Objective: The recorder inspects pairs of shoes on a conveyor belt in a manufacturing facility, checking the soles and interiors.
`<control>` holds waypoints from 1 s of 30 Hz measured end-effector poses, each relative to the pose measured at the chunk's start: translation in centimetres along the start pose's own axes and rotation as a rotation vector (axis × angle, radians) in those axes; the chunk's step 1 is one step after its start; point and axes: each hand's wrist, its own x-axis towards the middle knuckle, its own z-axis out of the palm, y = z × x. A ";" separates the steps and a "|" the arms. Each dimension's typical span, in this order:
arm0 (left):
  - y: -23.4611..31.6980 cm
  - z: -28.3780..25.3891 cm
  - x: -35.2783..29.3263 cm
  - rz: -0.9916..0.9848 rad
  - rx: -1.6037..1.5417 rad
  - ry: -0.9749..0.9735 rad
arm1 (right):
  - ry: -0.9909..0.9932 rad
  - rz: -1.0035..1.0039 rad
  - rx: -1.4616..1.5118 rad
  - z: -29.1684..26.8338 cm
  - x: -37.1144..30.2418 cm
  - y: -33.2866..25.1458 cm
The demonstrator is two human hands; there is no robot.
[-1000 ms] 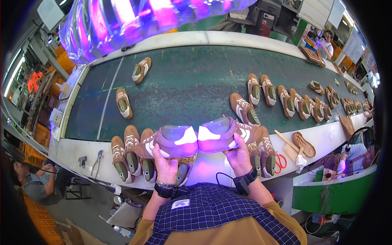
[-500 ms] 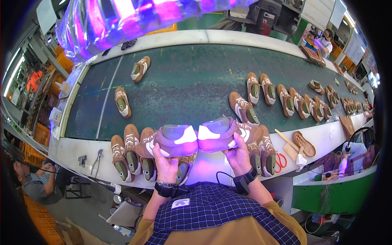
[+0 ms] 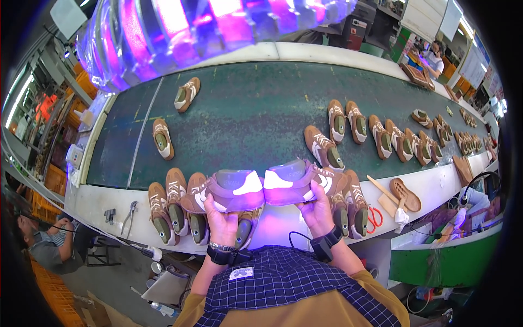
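My left hand (image 3: 222, 224) grips a brown sneaker (image 3: 218, 191) with a white heel patch and side stripe. My right hand (image 3: 317, 213) has its fingers around a matching sneaker (image 3: 302, 188). Both shoes are raised over the white table ledge, heel to heel and touching or nearly so, with purple light falling on them. Behind and beneath my hands, more brown sneakers stand on the ledge: a left group (image 3: 161, 210) and a right group (image 3: 357, 207). The undersides of my fingers are hidden by the shoes.
A ribbed, purple-lit transparent cover (image 3: 207, 41) hangs overhead. The green belt (image 3: 245, 114) carries several more sneakers. Red-handled scissors (image 3: 375, 219), a loose sole (image 3: 406, 195) and a flat wooden tool (image 3: 384, 197) lie on the right ledge; pliers (image 3: 129, 218) lie left. Other people sit on both sides.
The overhead cover appears slightly lower and larger in view, from a small head tilt. Both hands keep the same hold, heels together.
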 end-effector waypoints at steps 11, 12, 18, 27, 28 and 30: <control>0.4 0.0 -0.5 0.092 0.070 0.032 | -0.028 -0.028 -0.119 0.2 -0.4 -0.7; 0.4 -0.1 -0.5 0.116 0.079 0.018 | -0.031 -0.026 -0.118 0.3 -0.5 -0.8; 0.7 0.2 -1.0 0.150 0.173 0.011 | -0.035 -0.074 -0.261 -1.1 0.2 -1.6; 0.3 -0.7 -0.6 -0.140 0.095 -0.192 | -0.113 0.036 -0.089 -1.7 -1.2 -2.8; 0.4 -0.9 -0.7 -0.141 0.111 -0.217 | -0.103 0.044 -0.085 -1.5 -1.7 -3.0; 0.7 -1.8 -0.7 -0.173 0.109 -0.249 | -0.063 0.062 -0.049 -2.6 -2.3 -3.7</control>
